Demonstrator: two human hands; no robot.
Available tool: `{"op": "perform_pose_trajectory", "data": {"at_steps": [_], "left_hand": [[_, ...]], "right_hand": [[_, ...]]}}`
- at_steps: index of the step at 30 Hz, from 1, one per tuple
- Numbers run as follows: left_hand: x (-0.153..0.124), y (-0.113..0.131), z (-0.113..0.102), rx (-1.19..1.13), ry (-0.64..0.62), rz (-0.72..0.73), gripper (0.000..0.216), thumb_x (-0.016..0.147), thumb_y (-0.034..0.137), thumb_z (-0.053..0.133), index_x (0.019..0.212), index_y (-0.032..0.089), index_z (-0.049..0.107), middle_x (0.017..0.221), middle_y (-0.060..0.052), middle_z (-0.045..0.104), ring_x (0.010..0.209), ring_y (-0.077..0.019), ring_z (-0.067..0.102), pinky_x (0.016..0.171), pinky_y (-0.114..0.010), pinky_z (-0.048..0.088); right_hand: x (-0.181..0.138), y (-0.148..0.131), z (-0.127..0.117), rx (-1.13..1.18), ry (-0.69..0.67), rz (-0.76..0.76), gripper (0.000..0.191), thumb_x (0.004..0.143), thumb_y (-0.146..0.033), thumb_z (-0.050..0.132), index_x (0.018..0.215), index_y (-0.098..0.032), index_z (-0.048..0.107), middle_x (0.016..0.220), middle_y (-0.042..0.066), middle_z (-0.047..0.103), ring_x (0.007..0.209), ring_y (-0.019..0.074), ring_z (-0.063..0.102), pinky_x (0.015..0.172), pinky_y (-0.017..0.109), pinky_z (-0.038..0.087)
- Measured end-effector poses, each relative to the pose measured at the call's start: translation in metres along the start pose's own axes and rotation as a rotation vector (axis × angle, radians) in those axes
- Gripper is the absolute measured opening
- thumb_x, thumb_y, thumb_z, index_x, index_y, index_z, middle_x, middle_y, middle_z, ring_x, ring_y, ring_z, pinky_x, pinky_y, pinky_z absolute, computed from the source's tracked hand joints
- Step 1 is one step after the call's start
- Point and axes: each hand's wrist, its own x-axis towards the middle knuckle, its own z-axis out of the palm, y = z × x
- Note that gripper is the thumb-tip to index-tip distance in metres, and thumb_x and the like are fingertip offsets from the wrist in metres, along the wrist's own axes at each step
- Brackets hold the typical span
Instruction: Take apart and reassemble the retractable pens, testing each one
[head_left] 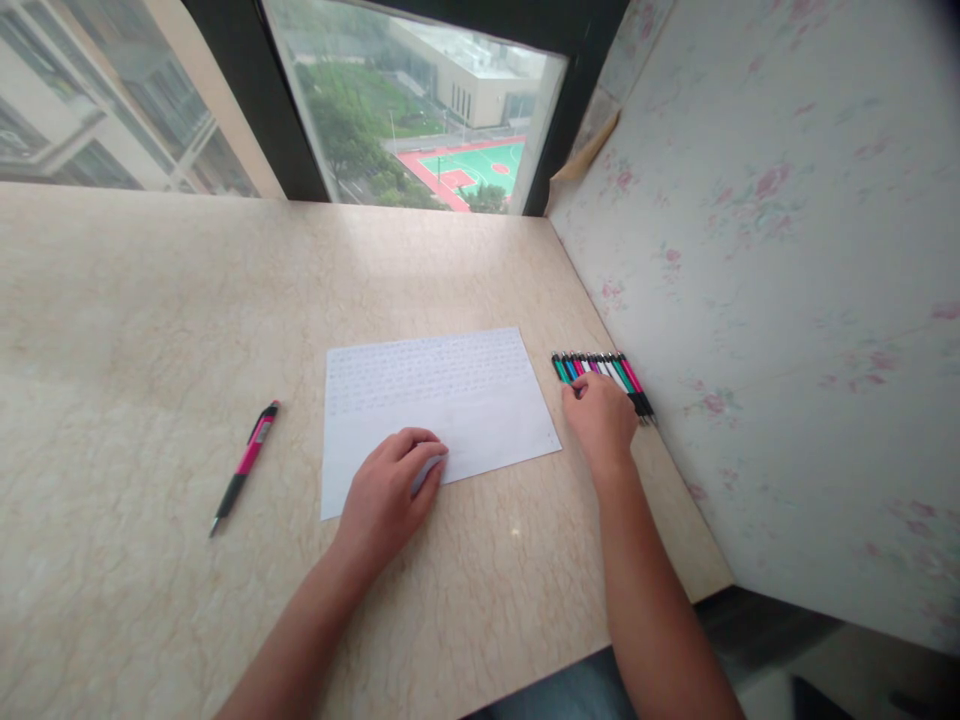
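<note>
A white sheet of paper (480, 400) with lines of handwriting across its upper part lies on the marble-patterned surface. My left hand (394, 475) rests on its lower edge, fingers curved and the thumb a little apart, holding nothing. At the right, my right hand (602, 415) is over a row of pens (626, 372) in green, pink, white and other colours, lying side by side. Its thumb and forefinger are closed at a green pen (559, 368) at the row's left end; the hand hides the lower parts of several pens.
A pink and black pen (247, 465) lies alone to the left of the paper. A flowered wall (750, 300) borders the surface (150, 300) on the right, close to the pens. The dark-framed window (300, 100) stands at the back. The surface's front edge shows at lower right.
</note>
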Motion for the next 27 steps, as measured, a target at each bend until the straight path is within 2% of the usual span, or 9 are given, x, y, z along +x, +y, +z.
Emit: {"op": "perform_pose_trajectory", "data": {"at_steps": [21, 24, 27], "left_hand": [[-0.0013, 0.0000, 0.0006, -0.017, 0.003, -0.007, 0.017, 0.092, 0.023, 0.052, 0.104, 0.021, 0.064, 0.107, -0.008, 0.065, 0.096, -0.0220, 0.062, 0.084, -0.038, 0.051], [-0.0028, 0.0023, 0.0007, -0.028, 0.040, -0.019, 0.016, 0.092, 0.022, 0.052, 0.103, 0.021, 0.064, 0.106, -0.008, 0.066, 0.095, -0.0213, 0.063, 0.083, -0.037, 0.051], [-0.0037, 0.0046, -0.0073, -0.010, 0.125, -0.064, 0.016, 0.092, 0.021, 0.052, 0.101, 0.021, 0.065, 0.104, -0.007, 0.068, 0.089, -0.0196, 0.065, 0.081, -0.035, 0.051]], "right_hand": [[0.0022, 0.0043, 0.0047, 0.042, 0.071, -0.026, 0.018, 0.086, -0.034, 0.058, 0.089, -0.018, 0.067, 0.095, 0.012, 0.069, 0.085, 0.0251, 0.062, 0.064, 0.032, 0.037], [0.0040, 0.0081, 0.0064, 0.119, 0.131, -0.076, 0.018, 0.085, -0.034, 0.058, 0.089, -0.018, 0.066, 0.090, 0.010, 0.068, 0.081, 0.0245, 0.061, 0.064, 0.032, 0.037], [0.0022, 0.0059, 0.0094, 0.298, 0.209, -0.214, 0.019, 0.087, -0.034, 0.057, 0.085, -0.017, 0.065, 0.078, 0.007, 0.066, 0.074, 0.0215, 0.059, 0.066, 0.032, 0.039]]}}
